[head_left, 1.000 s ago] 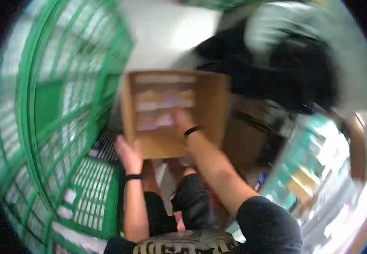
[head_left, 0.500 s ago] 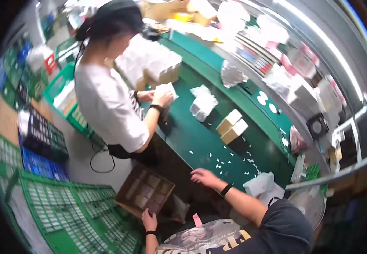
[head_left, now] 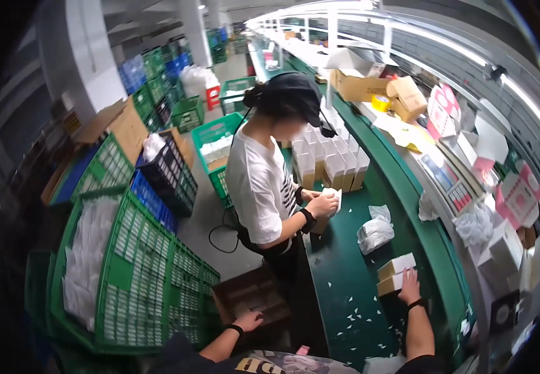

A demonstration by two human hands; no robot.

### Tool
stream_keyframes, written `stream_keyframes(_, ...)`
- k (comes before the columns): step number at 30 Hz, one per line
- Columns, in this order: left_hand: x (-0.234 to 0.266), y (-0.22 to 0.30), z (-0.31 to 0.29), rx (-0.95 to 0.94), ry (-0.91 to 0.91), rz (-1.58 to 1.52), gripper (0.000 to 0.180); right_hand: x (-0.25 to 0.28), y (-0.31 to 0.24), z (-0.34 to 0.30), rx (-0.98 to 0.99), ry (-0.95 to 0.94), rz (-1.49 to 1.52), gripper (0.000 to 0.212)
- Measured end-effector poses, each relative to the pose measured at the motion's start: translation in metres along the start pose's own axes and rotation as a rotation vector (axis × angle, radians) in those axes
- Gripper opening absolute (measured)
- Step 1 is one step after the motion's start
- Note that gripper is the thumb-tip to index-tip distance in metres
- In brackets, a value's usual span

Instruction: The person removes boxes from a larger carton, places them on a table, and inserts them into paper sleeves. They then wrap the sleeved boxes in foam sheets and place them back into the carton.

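On the green worktable, two small pale boxes (head_left: 396, 275) stand side by side. My right hand (head_left: 411, 288) reaches over the nearer one, fingers stretched and touching its side and top. Lower left, my left hand (head_left: 249, 321) lies at the near edge of an open brown carton (head_left: 225, 303), its fingers loosely extended. Smaller boxes sit inside that carton, dim and blurred. Beyond the pair of boxes lies a white plastic-wrapped bundle (head_left: 376, 235). Across the carton, a co-worker (head_left: 259, 187) in a white shirt holds a small white-topped box (head_left: 332, 201) in both hands.
White paper scraps (head_left: 358, 319) litter the worktable (head_left: 338, 274). Rows of open-topped boxes (head_left: 329, 156) stand beyond the co-worker. Green crates (head_left: 148, 274) line the left side. A shelf on the right holds cartons and pink-and-white packages (head_left: 519, 202). A cable (head_left: 220, 240) loops over the floor.
My view has tilted up, showing more of the hall. My right hand has moved from the table edge forward onto the small boxes. My left hand remains by the carton.
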State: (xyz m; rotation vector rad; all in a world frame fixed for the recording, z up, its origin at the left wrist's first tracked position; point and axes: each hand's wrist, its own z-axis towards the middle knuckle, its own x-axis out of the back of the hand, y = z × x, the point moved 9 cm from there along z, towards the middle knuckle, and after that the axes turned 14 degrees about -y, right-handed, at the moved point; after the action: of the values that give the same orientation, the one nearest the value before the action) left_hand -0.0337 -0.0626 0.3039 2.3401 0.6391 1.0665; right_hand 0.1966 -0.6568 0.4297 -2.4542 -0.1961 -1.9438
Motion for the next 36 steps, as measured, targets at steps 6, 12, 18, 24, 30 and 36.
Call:
stream_keyframes(6, -0.042, 0.015, -0.027, 0.139, -0.163, 0.019, 0.047, 0.005, 0.002, 0.002, 0.122, 0.021, -0.048, 0.08)
stream_keyframes(12, -0.039, 0.03, -0.019, 0.149, -0.144, -0.005, 0.047, 0.008, 0.005, -0.027, 0.294, 0.018, 0.087, 0.076)
stream_keyframes(18, 0.012, 0.167, -0.016, -0.316, -0.064, -0.008, 0.056, 0.073, -0.086, -0.083, 0.493, 0.001, 0.117, 0.065)
stream_keyframes(24, 0.033, 0.291, -0.055, -0.832, 0.0, -0.311, 0.088, 0.138, -0.232, -0.149, 0.717, -0.257, 0.485, 0.069)
stream_keyframes(30, 0.036, 0.183, -0.052, -0.545, -0.051, -0.767, 0.069, 0.112, -0.321, -0.139, 0.823, -0.302, 1.139, 0.073)
stream_keyframes(36, 0.036, 0.105, -0.067, -0.387, 0.138, -1.41, 0.067, 0.001, -0.412, -0.162, 0.435, -0.797, 1.656, 0.068)
